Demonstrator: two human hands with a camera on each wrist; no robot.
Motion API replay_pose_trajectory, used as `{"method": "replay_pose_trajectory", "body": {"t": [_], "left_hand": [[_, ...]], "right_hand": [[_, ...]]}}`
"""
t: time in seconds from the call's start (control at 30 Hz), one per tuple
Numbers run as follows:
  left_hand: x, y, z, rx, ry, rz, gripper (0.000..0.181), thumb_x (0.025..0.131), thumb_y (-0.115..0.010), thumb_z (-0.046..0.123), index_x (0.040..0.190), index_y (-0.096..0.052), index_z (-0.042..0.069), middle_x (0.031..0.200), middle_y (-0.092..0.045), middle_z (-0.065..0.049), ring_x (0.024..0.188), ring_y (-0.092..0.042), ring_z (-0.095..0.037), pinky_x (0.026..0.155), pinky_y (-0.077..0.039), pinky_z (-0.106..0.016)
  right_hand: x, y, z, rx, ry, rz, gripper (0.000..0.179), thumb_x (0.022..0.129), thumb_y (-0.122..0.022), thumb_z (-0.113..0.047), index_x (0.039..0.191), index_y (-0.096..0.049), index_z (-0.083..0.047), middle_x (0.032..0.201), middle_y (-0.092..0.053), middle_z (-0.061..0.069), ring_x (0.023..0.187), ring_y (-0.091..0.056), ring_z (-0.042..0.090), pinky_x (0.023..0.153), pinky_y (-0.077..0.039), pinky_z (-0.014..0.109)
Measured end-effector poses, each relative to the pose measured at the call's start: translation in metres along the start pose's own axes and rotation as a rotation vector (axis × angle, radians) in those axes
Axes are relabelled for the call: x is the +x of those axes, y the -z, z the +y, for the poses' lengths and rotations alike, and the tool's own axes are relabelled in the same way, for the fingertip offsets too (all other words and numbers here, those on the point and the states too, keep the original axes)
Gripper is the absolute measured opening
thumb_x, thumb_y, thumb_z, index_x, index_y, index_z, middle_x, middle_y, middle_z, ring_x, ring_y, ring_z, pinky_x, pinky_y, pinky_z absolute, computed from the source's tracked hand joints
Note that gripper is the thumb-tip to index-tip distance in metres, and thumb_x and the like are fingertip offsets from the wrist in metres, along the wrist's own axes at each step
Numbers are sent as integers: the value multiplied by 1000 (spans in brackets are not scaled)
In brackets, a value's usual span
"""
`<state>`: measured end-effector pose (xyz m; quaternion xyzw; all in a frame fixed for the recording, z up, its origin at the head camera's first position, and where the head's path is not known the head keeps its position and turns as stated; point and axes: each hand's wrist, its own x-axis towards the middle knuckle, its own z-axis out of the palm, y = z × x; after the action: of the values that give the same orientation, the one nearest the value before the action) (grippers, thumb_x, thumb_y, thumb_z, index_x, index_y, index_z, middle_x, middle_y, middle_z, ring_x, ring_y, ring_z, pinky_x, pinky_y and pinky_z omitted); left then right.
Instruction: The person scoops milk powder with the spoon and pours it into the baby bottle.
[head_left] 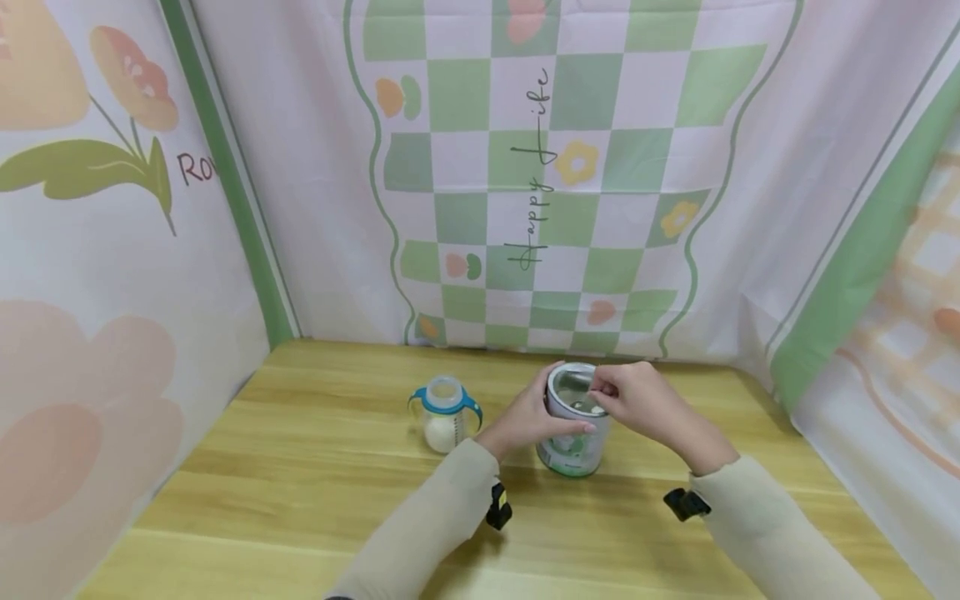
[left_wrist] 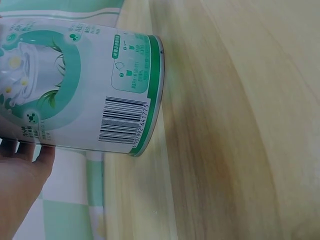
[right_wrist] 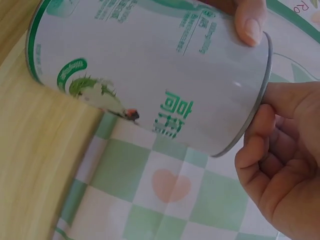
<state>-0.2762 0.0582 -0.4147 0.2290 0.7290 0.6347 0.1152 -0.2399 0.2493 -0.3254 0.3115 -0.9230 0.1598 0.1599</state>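
A white and green milk powder can [head_left: 573,446] stands on the wooden table with its top uncovered. My left hand [head_left: 528,417] grips its side, the thumb [right_wrist: 250,22] along the front near the rim. In the left wrist view the can [left_wrist: 125,75] shows its barcode and green base edge, with fingers [left_wrist: 30,155] behind it. At the can's opening is my right hand [head_left: 637,400], fingers curled and fingertips inside the rim. A shiny silvery surface shows in the opening. Whether those fingertips pinch something I cannot tell, as the rim hides them from the right wrist view.
Left of the can stands a baby bottle [head_left: 442,421] with blue handles and white contents. Printed cloth [head_left: 517,167] hangs behind the back edge of the table [head_left: 300,500]. More cloth hangs down both sides.
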Motion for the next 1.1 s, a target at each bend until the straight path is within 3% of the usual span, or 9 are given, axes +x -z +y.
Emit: {"method": "replay_pose_trajectory", "body": {"t": [0.27, 0.4, 0.5, 0.7, 1.1], "left_hand": [[5, 3, -4, -19, -66, -49, 91, 82, -86, 26, 154, -30, 28, 132, -55, 5, 112, -58, -10, 93, -49, -31], [4, 4, -3, -27, -49, -69, 91, 84, -85, 28, 155, -28, 28, 130, -53, 10, 110, -58, -9, 92, -50, -32], [3, 3, -2, -27, -47, -82, 87, 85, -84, 28, 154, -30, 31, 129, -54, 12, 109, -58, -9, 90, -50, -32], [3, 3, -2, -42, -88, -88, 81, 85, -83, 23, 149, -34, 33, 128, -56, 8, 110, -59, -9, 91, -49, -32], [-2, 3, 2, -11, -44, -60, 85, 82, -86, 34, 149, -34, 39, 133, -54, 10, 115, -55, -7, 98, -46, -38]], "right_hand": [[8, 0, -7, 75, -16, -112, 16, 89, -74, -4, 77, -68, -13, 67, -59, -11, 57, -50, 2, 52, -45, 25], [10, -1, -7, 118, -43, -157, 17, 91, -72, -6, 78, -67, -16, 66, -58, -11, 56, -51, 3, 52, -46, 25], [9, 0, -6, 158, -115, -181, 15, 94, -69, -10, 79, -68, -15, 67, -60, -10, 54, -51, 7, 52, -46, 27], [9, 3, 0, 269, -256, -147, 12, 95, -67, -18, 89, -73, -10, 79, -68, -3, 65, -59, 12, 58, -50, 31], [-5, 5, 17, 399, -378, -43, 23, 98, -67, -27, 93, -73, -6, 80, -73, 2, 70, -66, 17, 65, -52, 32]]}}
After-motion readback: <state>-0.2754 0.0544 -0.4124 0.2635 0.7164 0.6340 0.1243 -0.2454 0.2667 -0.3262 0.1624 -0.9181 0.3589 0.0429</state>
